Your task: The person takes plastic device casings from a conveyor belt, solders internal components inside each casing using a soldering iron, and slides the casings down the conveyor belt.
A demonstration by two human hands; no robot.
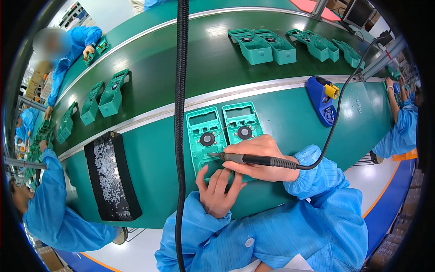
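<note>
My right hand [258, 156] is closed around a soldering iron [253, 159], whose cable runs off to the upper right. The iron's tip points left, over the lower part of a green plastic housing [195, 147] with a round black speaker [207, 139]. At that housing's lower edge rests my left hand [218, 190], fingers spread and nothing visibly gripped. Just right of the first lies a second green housing [239, 111], also with a speaker [244, 132] and thin wires. My right hand covers its lower part.
A black tray [131, 195] of small clear pieces lies left. The blue iron stand [321, 102] is at the right. Green housings [258, 54] sit on the conveyor [172, 54] behind. A thick black cable [180, 99] hangs in front. Co-workers in blue sleeves [54, 190] sit on both sides.
</note>
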